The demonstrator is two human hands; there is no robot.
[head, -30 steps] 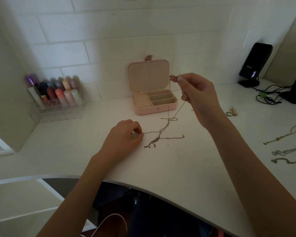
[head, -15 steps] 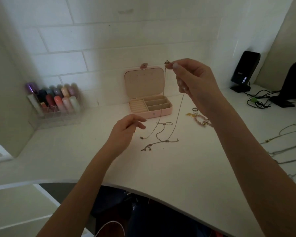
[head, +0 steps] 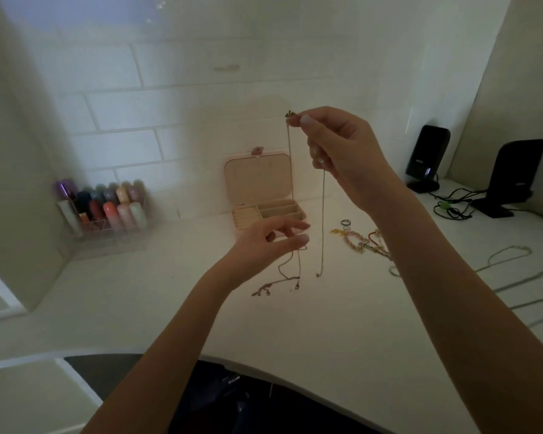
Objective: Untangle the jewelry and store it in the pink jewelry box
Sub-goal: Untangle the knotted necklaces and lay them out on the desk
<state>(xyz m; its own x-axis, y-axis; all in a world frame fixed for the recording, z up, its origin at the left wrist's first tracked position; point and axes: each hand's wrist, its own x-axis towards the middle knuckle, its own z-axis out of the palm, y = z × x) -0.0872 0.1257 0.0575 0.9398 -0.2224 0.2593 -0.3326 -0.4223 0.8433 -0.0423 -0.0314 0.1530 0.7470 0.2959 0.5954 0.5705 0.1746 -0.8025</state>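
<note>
Since the earlier frame your right hand has risen, pinching the thin gold chain necklace so both strands hang straight. Your left hand has come up under it, fingers loosely extended at one strand; actual grip cannot be told. Lower chain ends trail on the white worktop, before the open pink jewelry box.

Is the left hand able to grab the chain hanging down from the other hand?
Probably yes. The left hand hovers open right beside the thin chain that the right hand pinches and holds up. Nothing sits between them, though other strands hang tangled just below its fingers.
</note>
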